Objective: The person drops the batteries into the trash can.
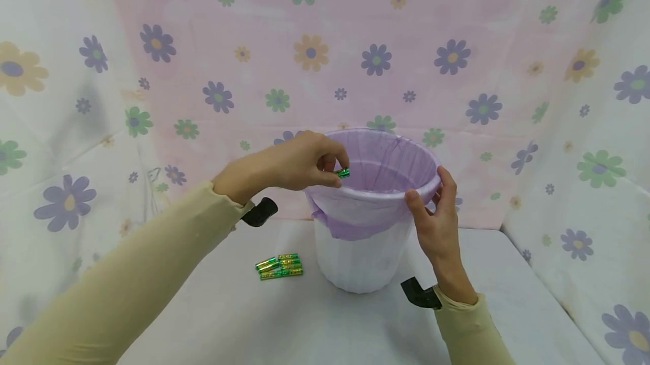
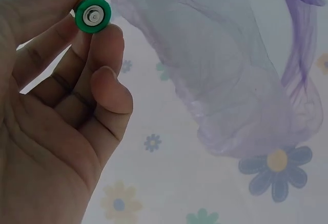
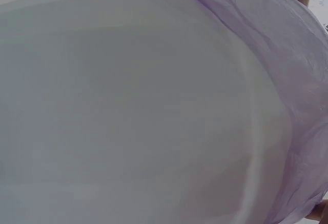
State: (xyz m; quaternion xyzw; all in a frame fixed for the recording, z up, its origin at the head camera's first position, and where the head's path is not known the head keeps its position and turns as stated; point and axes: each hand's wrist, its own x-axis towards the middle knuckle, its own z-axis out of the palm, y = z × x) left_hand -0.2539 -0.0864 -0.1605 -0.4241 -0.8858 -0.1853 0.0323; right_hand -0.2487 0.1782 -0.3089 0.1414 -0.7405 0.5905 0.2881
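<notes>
My left hand (image 1: 310, 162) pinches a green and gold battery (image 1: 343, 173) between thumb and fingers, at the left side of the bin's rim. Its metal end with the raised nub faces the camera in the left wrist view, where the battery (image 2: 93, 15) has a green ring. A white bin (image 1: 363, 263) stands upright, with a purple bag (image 1: 350, 225) lining it and folded over the rim. On the bin's right side, my right hand (image 1: 438, 224) grips the bagged rim, thumb in front. The bin wall (image 3: 154, 106) fills most of the right wrist view.
Several green and gold batteries (image 1: 279, 267) lie in a group on the white-covered table (image 1: 244, 320), left of the bin's base. Flower-printed cloth (image 1: 244, 26) hangs behind and at both sides. A black wrist mount (image 1: 259, 212) sticks out from the left cuff.
</notes>
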